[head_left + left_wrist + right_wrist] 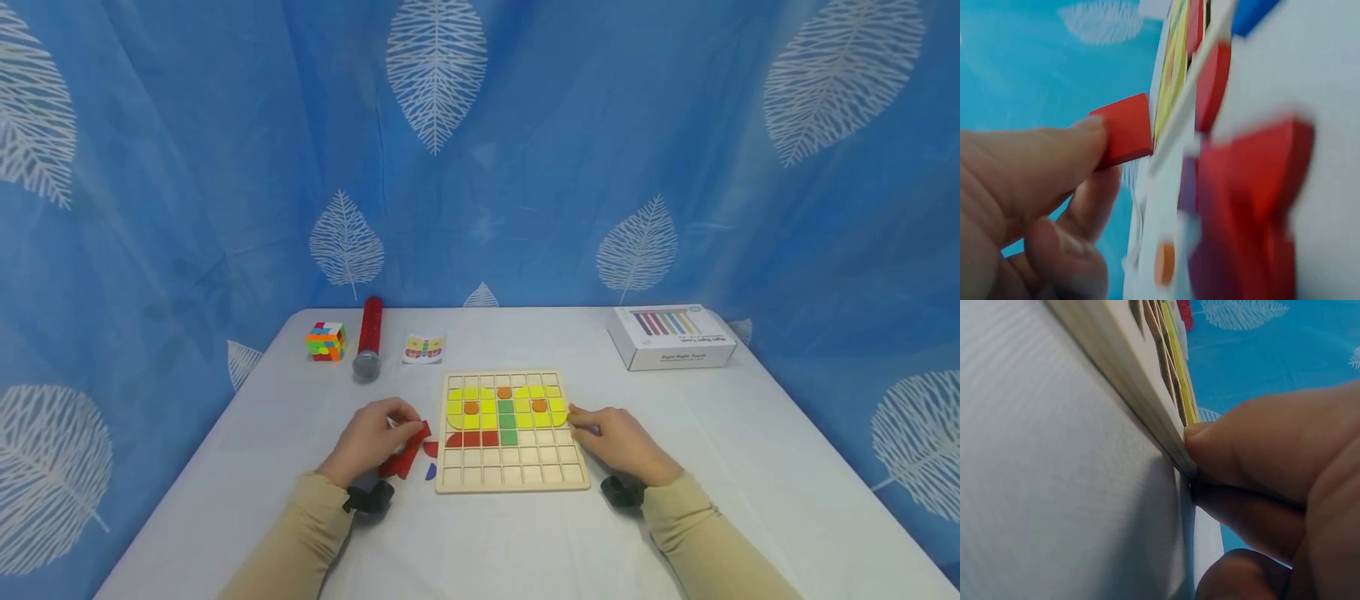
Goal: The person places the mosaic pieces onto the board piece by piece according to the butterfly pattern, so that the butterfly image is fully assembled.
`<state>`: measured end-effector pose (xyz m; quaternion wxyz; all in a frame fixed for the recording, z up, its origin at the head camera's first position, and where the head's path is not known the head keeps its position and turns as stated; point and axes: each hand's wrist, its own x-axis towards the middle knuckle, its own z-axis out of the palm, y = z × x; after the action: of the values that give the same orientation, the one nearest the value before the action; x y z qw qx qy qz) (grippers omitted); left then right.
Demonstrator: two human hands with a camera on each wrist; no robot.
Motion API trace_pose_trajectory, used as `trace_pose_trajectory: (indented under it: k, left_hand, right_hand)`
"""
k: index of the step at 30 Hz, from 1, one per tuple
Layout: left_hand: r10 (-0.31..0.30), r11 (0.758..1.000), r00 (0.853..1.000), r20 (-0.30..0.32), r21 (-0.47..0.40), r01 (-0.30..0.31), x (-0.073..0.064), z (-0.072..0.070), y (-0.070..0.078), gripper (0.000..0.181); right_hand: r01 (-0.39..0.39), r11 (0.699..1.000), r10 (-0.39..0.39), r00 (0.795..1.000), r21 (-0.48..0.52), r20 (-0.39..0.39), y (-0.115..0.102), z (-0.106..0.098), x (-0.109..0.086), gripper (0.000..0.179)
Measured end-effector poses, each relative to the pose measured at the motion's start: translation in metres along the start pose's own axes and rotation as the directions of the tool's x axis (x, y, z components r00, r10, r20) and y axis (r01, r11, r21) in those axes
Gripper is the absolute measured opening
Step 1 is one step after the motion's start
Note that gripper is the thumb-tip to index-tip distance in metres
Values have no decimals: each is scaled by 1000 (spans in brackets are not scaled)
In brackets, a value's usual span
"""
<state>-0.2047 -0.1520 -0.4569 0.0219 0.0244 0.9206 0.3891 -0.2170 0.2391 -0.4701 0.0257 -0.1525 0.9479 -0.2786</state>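
Between thumb and fingers, my left hand (373,440) pinches a small red square tile (1129,130), held up just left of the wooden grid board (522,476). Beneath that hand lie loose red pieces (402,461), blurred in the left wrist view. My right hand (621,443) grips the board's right edge, the thumb at the rim and a finger low against the side. Set into the grid are yellow pieces (455,395), orange discs (471,407), a green column (507,422) and a row of red pieces (472,439) on the left.
Behind the board lies a small pattern card (423,349), with a red microphone (370,337) and a puzzle cube (326,342) further left. A white box (671,337) stands at the back right. A blue piece (431,472) lies near the board's left edge.
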Motion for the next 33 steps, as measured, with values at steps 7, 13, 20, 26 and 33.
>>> trace_pose_trajectory:
  k: [7, 13, 20, 26, 33]
  left_hand:
    - [178, 983, 972, 153, -63, -170, -1, 24, 29, 7]
    - [254, 967, 947, 195, -16, -256, 2, 40, 57, 5]
    - [249, 965, 953, 174, 44, -260, 17, 66, 83, 4]
    - [259, 957, 956, 139, 98, -274, 29, 85, 101, 3]
    - [291, 923, 942, 170, 208, -323, 33, 100, 101, 4]
  right_hand:
    - [-9, 1000, 9, 1000, 10, -4, -2, 2, -1, 39]
    - [-42, 999, 42, 999, 34, -10, -1, 4, 0, 37]
    - [-7, 1000, 8, 1000, 21, -12, 0, 1, 2, 33]
    - [-2, 1000, 2, 1000, 24, -10, 2, 1, 2, 32]
    - [-13, 999, 13, 1000, 32, -8, 3, 3, 1, 32]
